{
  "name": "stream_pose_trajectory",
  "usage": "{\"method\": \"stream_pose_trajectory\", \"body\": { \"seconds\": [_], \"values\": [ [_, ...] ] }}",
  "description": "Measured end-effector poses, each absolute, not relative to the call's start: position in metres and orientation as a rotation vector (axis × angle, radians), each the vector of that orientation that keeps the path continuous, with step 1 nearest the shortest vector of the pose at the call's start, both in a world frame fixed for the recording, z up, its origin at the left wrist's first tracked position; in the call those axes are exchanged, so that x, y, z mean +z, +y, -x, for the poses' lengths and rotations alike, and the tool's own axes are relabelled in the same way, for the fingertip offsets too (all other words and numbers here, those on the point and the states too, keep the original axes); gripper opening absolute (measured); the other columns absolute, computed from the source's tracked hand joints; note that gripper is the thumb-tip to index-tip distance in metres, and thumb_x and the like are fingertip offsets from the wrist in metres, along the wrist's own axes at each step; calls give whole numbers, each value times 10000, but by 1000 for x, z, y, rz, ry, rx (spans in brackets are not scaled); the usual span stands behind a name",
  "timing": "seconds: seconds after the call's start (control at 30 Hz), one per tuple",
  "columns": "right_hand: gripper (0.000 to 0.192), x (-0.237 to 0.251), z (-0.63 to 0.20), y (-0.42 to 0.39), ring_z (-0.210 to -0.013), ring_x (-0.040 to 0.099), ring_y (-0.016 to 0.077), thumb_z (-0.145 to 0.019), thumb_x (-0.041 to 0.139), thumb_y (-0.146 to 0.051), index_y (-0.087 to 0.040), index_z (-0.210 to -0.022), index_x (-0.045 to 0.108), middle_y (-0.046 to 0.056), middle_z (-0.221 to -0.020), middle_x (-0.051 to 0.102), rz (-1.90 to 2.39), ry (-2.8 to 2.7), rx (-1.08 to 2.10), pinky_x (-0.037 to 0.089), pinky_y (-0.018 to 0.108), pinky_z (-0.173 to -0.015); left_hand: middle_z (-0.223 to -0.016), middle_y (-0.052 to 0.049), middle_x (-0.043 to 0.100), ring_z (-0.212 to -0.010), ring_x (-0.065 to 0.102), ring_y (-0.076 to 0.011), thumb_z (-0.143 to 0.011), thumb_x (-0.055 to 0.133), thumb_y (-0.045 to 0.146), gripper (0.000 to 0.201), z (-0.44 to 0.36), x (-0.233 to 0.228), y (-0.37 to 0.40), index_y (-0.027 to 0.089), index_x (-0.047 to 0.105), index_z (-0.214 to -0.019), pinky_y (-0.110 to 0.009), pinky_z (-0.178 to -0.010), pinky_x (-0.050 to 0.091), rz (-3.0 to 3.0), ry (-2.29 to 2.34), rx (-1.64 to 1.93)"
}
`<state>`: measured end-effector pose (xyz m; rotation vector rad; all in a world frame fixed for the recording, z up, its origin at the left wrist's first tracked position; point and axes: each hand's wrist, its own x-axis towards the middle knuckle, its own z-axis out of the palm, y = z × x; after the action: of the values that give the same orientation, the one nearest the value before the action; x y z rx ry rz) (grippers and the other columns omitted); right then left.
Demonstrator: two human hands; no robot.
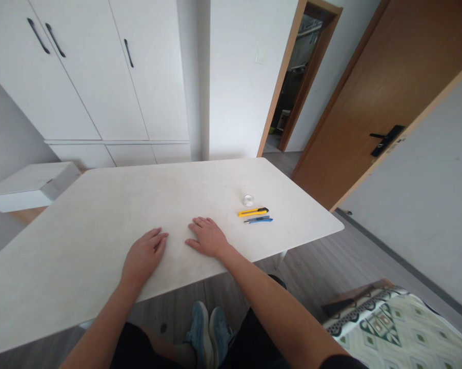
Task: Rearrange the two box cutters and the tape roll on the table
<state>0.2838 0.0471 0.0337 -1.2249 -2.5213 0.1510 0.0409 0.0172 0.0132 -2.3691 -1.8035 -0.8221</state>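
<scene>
My left hand [143,260] rests on the white table [111,220] near its front edge, fingers stretched loosely forward, holding nothing that shows. To its right, my right hand [207,238] lies flat on the tabletop with its thumb apart and nothing in it. A yellow box cutter [249,212] with a black end lies just right of that hand, not touching it. Close in front of it is a blue box cutter [259,220], roughly parallel. Behind both cutters sits a small roll of clear tape [248,200].
A white box [31,187] stands beyond the table's left end. White cupboards [100,77] line the far wall. On the right are a brown door [373,87] and a patterned cloth [400,328] over something low. My blue shoes [200,328] show below the table.
</scene>
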Motion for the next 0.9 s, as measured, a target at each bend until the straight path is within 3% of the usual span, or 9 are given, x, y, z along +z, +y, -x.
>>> {"method": "stream_pose_trajectory", "body": {
  "seconds": [0.9],
  "values": [
    [450, 34, -284, 45, -1354, 417, 238, -956, 525, -477, -183, -1294, 568, 133, -1433, 526, 1219, -2474, 199, 269, 419, -1145, -1245, -106, 682, -1156, 634, -254, -948, 370, 452, 463, -41, 14, 16, 203, 746, -1055, -410, -1062, 471, 2363, -1836, -811]
  ]
}}
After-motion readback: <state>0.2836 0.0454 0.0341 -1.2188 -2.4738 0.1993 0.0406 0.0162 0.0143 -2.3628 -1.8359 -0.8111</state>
